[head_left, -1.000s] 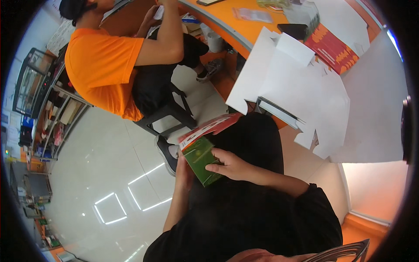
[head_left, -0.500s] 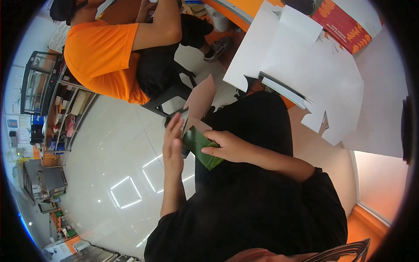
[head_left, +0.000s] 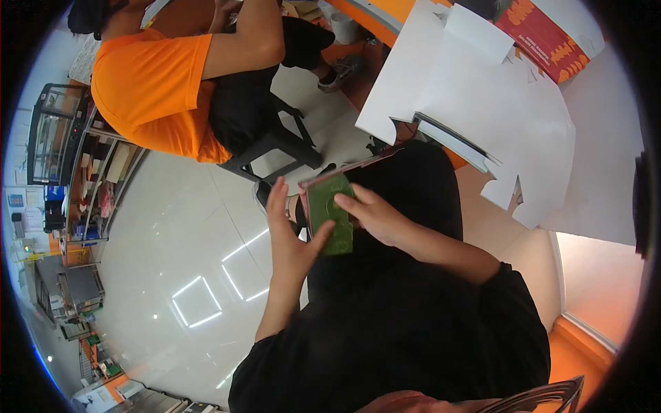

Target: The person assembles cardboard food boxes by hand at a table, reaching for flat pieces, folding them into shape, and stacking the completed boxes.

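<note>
In front of my lap is a small green carton [head_left: 320, 199] with pale line patterns on its face. A thin pinkish-brown flap [head_left: 372, 162] extends from its upper edge toward the right. My right hand [head_left: 375, 217] grips the carton's right side, thumb on the green face and the other fingers partly hidden. My left hand [head_left: 289, 237] is at the carton's left side, fingers stretched upward and apart. Its thumb reaches across the lower green face and seems to touch it.
Large white die-cut cardboard sheets [head_left: 475, 89] lie to the far right, beside a red printed box [head_left: 544, 38]. A person in an orange shirt [head_left: 151, 96] sits on a black stool [head_left: 275, 151] at the far left. Shelving [head_left: 103, 186] lines the left side.
The carton has turned so its green face is toward me, and its flap has swung from upright to the right. My left hand has moved in, its thumb now over the face.
</note>
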Tool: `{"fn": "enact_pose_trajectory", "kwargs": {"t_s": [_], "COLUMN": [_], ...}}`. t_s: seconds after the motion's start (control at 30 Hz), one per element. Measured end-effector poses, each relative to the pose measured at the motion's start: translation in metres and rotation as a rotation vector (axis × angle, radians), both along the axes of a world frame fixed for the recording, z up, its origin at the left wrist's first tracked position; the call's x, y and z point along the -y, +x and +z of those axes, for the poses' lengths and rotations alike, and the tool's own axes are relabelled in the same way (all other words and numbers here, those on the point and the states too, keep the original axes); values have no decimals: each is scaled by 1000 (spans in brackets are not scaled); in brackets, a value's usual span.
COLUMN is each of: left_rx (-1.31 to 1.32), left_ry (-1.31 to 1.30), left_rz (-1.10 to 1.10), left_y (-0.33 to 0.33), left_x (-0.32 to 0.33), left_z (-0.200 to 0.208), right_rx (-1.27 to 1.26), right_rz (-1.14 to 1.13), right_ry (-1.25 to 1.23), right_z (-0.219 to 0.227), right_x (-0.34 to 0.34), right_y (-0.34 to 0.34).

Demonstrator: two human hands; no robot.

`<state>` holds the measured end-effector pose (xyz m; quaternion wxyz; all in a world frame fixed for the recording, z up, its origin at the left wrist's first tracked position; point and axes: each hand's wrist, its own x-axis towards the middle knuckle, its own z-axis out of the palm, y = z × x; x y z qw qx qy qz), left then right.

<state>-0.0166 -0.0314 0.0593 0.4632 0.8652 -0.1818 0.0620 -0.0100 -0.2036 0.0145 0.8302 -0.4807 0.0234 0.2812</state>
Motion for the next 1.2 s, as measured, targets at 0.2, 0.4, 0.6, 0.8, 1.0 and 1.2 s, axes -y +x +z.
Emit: {"fn": "enact_pose_trajectory", "kwargs": {"t_s": [0.2, 0.4, 0.6, 0.8, 1.0, 1.2], "left_rx": [147, 228, 298, 388, 467, 518], "left_ry": [162, 70, 139, 150, 130, 152], "left_rz": [98, 186, 242, 249, 267, 249], "left_y": [-3, 1, 6, 12, 7, 9], "left_x": [2, -11, -15, -8, 1, -2], "left_z": [6, -7, -12, -14, -10, -10], "right_rx": [104, 100, 372, 733, 477, 389], "right_rz": [-89, 62, 116, -69, -129, -25], "right_ry": [112, 24, -487, -698, -461, -442], "right_z": [19, 25, 44, 41, 29, 26], "right_x": [-16, -15, 0, 8, -4, -8], "right_y": [11, 18, 32, 32, 18, 12]}}
